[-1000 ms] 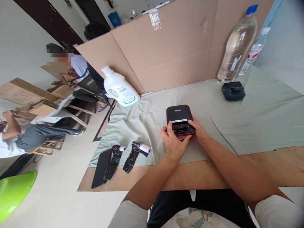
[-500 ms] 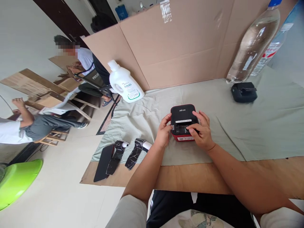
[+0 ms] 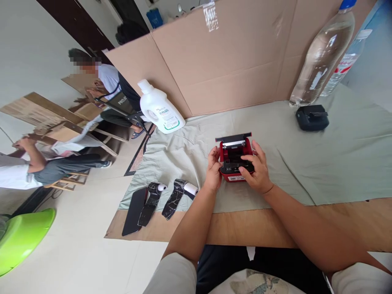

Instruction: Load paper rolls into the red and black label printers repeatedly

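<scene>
The small red-and-black plastic label printer sat on the pale green cloth before me, its lid standing open, showing a red cavity and a silver roller. A white label on its front was too small to read. My left hand cupped its left side; my right hand curled over its front, fingers pressing the black panel.

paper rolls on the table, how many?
2. Both lie on the green cloth left of the red printer: one paper roll beside the black phone, the other paper roll nearer the left hand.
</scene>
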### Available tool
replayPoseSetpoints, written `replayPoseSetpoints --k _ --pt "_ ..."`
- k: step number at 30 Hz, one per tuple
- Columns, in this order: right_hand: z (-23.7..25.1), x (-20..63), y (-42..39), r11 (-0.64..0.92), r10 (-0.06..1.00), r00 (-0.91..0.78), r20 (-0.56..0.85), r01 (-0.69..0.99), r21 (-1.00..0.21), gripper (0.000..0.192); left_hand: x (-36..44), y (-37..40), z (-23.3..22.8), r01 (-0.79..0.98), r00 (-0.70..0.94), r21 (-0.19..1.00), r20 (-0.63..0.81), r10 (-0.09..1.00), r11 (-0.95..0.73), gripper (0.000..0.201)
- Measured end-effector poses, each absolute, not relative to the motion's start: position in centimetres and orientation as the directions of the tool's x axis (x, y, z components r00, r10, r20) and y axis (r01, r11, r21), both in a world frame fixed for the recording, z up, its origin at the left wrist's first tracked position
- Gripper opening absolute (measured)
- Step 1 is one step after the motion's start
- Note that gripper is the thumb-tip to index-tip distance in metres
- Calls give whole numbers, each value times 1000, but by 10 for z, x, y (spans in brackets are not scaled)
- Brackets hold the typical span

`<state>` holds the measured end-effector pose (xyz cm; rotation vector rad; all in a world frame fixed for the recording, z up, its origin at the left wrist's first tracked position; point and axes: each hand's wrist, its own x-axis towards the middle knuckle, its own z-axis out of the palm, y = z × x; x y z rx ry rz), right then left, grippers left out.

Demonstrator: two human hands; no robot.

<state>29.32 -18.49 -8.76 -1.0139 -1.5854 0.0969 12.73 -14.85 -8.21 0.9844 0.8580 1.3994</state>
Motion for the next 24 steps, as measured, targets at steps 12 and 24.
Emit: replayPoseSetpoints --k 12,24 --pt "-94 299 -177 631 648 97 756 488 -603 38 137 -108 -15 541 325 750 232 917 -381 17" --pt "-95 301 -176 670 601 67 797 502 -547 42 161 -86 -20 821 441 400 11 898 -408 17"
